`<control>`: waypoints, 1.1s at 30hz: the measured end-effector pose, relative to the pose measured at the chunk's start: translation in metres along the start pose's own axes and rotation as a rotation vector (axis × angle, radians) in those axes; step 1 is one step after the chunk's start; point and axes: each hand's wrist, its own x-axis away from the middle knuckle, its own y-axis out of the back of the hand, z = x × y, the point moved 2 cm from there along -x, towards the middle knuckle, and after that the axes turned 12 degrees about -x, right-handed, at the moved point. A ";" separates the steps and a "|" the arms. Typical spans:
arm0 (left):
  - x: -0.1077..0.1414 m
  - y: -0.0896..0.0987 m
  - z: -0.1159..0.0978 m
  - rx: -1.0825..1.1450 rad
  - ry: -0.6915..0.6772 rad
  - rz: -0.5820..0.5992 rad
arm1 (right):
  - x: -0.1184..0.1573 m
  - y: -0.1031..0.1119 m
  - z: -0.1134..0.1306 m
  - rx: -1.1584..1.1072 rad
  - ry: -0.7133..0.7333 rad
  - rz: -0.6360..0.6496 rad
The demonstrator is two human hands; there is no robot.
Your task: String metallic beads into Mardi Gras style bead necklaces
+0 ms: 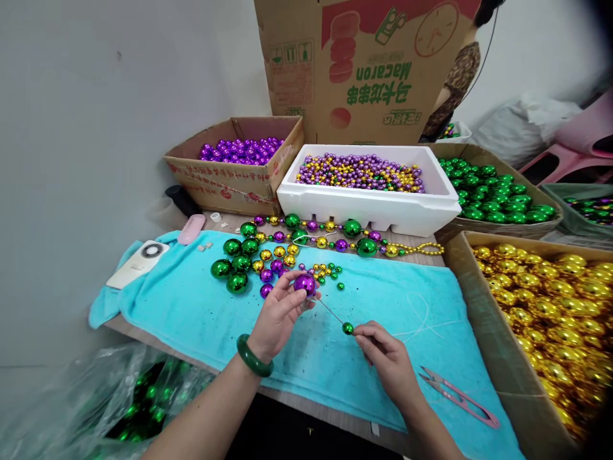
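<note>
My left hand (282,310), with a green bangle (253,356) on its wrist, grips a shiny purple bead (305,285) between thumb and fingers. A thin needle or wire (331,310) runs from that bead to a smaller green bead (347,328). At the green bead, the thumb and fingertips of my right hand (378,348) are pinched together. White thread (421,322) lies looped on the cloth beyond the right hand. Loose large green beads (237,282), gold beads (279,252) and small beads (330,271) lie just past my left hand.
A turquoise towel (191,319) covers the table. Pink thread snips (462,397) lie right. A finished-looking bead strand (341,245) stretches along the back. Behind stand a purple-bead carton (220,179) and white foam box (364,204); a gold-bead carton (517,370) borders the right. A phone (136,265) lies left.
</note>
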 end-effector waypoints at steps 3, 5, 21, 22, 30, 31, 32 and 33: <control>0.001 0.000 0.001 -0.003 0.008 0.029 | 0.000 0.000 0.000 0.023 0.043 -0.014; 0.001 -0.001 0.001 -0.025 -0.009 0.026 | 0.001 0.000 0.000 0.048 0.083 -0.028; 0.010 -0.011 0.004 -0.152 -0.153 0.029 | 0.007 -0.009 -0.012 -0.185 -0.145 -0.044; 0.010 -0.012 0.006 -0.209 -0.148 0.040 | 0.007 -0.011 -0.010 -0.188 -0.140 -0.040; -0.005 -0.005 0.015 -1.061 -0.252 0.146 | 0.000 -0.007 0.001 -0.128 -0.111 -0.121; -0.016 -0.002 0.012 -1.194 -0.307 0.127 | -0.001 -0.003 0.000 -0.110 -0.111 -0.151; -0.028 0.001 0.008 -1.344 -0.364 0.093 | -0.002 0.001 -0.001 -0.094 -0.112 -0.179; -0.043 0.003 0.005 -1.489 -0.409 0.053 | -0.002 0.005 -0.002 -0.079 -0.112 -0.203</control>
